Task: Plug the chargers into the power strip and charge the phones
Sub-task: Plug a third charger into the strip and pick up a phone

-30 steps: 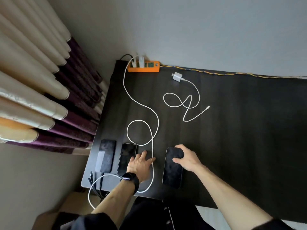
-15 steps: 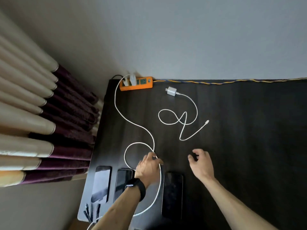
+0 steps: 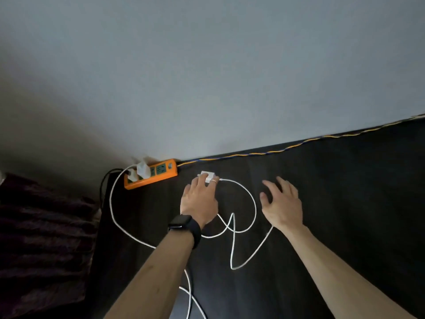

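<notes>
A person's left hand (image 3: 199, 203) reaches across a dark table (image 3: 345, 203) to a loose white charger (image 3: 208, 176) lying near the table's far edge, just right of an orange power strip (image 3: 150, 176). The fingertips (image 3: 213, 181) rest on the charger's near side, fingers close together and curled over it; whether they are gripping it cannot be told from this angle. A black watch (image 3: 184, 226) is strapped to the left wrist.

The right hand (image 3: 281, 203) hovers over or lies on the bare table to the right of the charger, fingers spread and slightly bent, holding nothing.

The charger's white cable (image 3: 248, 196) arcs from the charger past the right hand, loops back on itself between the two wrists and runs under the right wrist.

The power strip sits at the far left corner of the table against the wall. Two white plugs (image 3: 142, 170) stand in its left sockets; its right sockets show free. A second white cable (image 3: 112, 203) drops from the strip along the left edge and passes under the left forearm toward the near edge. A braided yellow-and-blue cord (image 3: 299, 143) runs from the strip along the far edge to the right.
</notes>
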Demonstrator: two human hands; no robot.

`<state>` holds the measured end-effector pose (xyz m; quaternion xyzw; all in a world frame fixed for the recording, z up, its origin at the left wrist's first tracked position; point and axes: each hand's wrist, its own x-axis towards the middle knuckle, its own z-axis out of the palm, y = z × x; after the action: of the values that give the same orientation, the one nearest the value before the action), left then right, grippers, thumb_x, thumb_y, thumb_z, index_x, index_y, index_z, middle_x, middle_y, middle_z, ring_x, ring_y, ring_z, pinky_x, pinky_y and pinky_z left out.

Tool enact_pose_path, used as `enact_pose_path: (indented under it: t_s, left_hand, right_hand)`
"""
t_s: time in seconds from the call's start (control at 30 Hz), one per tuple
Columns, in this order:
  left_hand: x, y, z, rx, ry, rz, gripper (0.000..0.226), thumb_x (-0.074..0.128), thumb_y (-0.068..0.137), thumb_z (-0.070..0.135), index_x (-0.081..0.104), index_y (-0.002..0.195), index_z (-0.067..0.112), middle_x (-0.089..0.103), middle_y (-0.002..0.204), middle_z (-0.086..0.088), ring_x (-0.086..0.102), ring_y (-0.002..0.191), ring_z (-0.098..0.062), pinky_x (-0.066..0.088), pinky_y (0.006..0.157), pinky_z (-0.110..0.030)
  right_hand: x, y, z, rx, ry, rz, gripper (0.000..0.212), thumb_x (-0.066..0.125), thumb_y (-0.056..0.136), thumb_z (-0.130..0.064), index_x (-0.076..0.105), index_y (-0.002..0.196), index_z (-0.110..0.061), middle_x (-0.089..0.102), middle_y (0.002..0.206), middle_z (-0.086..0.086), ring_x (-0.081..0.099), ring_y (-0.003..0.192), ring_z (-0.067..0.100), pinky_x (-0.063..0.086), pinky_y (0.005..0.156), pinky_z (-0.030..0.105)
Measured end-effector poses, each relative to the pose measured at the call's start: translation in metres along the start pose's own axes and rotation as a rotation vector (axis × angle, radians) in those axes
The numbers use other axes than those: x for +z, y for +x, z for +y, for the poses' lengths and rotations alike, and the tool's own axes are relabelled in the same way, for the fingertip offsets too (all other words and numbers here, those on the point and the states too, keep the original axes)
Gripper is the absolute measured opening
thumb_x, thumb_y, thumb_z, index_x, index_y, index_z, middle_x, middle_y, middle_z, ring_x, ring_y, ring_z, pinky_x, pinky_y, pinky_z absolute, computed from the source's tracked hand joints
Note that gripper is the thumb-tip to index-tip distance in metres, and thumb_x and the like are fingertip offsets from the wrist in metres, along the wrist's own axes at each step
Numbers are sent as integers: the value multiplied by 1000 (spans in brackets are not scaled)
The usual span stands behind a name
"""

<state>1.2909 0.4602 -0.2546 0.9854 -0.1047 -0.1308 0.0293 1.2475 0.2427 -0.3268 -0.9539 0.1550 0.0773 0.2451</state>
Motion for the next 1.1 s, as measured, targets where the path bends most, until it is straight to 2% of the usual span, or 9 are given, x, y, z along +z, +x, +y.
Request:
enact_pose_path:
  t_s: [0.13, 0.3, 0.47, 0.6, 0.67, 0.8, 0.9, 1.0, 1.1]
  left_hand:
    - [23, 40, -11, 47, 140, 12, 76, 52, 92, 14, 15, 154, 34, 11, 163, -2, 7, 151, -22, 15, 121, -45]
    - [42, 66, -29, 117, 233, 86, 56, 49, 96, 15, 33, 146, 34, 41, 137, 1, 39, 127, -24, 41, 98, -39]
    - [52, 51, -55, -22, -339, 123, 42, 60, 93, 29, 47, 133, 31, 54, 124, 7, 51, 113, -16, 47, 93, -34]
    - [46, 26, -79, -216, -830, -45, 42, 77, 81, 35, 59, 117, 24, 67, 106, 11, 62, 96, -3, 46, 81, -12]
    - [43, 12, -93, -200, -940, -123, 40, 78, 80, 38, 64, 114, 22, 70, 104, 10, 66, 96, -6, 51, 84, -17]
    - [22, -10, -108, -134, -1063, -263, 38, 72, 87, 33, 65, 122, 17, 71, 101, 7, 65, 77, 6, 47, 65, -10]
    - [4, -20, -116, -120, -1077, -317, 33, 67, 92, 29, 64, 123, 18, 69, 95, 3, 59, 68, 3, 44, 58, -13]
    - [-5, -29, -127, -148, -1103, -333, 32, 65, 92, 26, 63, 123, 19, 68, 96, 4, 59, 74, -6, 46, 60, -18]
    - [-4, -35, -134, -145, -990, -273, 47, 75, 81, 28, 57, 124, 26, 60, 114, 7, 60, 96, -5, 54, 81, -22]
  right_hand:
    - [22, 45, 8, -158, -164, -17, 46, 41, 101, -49, 44, 146, -43, 30, 163, 2, 19, 152, 27, 25, 121, 51]
    - [47, 48, 13, -152, -233, 217, 47, 36, 97, -53, 46, 142, -46, 41, 153, 0, 32, 144, 26, 26, 117, 50]
    - [47, 50, 9, -112, -189, 215, 43, 43, 96, -51, 51, 138, -46, 41, 151, -1, 30, 144, 25, 26, 116, 52]
    - [19, 58, -14, 3, -139, -12, 39, 46, 94, -58, 56, 130, -46, 37, 152, -2, 28, 143, 29, 23, 118, 55]
    - [-7, 57, -44, 32, -51, -215, 47, 33, 94, -71, 63, 118, -44, 49, 143, -3, 40, 137, 31, 30, 113, 53]
    - [-21, 28, -105, -43, 481, -489, 66, 34, 81, -87, 68, 107, -37, 72, 108, -8, 71, 101, 20, 48, 101, 45]
    - [-13, 8, -145, -6, 745, -687, 43, 60, 89, -58, 66, 118, -27, 74, 103, 2, 76, 83, 23, 55, 88, 39]
    - [6, -5, -166, -95, 693, -676, 15, 66, 96, -17, 67, 111, -15, 77, 85, 5, 76, 78, 21, 59, 84, 39]
    - [20, -11, -171, -29, 774, -688, 5, 69, 94, -12, 69, 94, -7, 77, 80, 10, 76, 77, 22, 62, 82, 39]
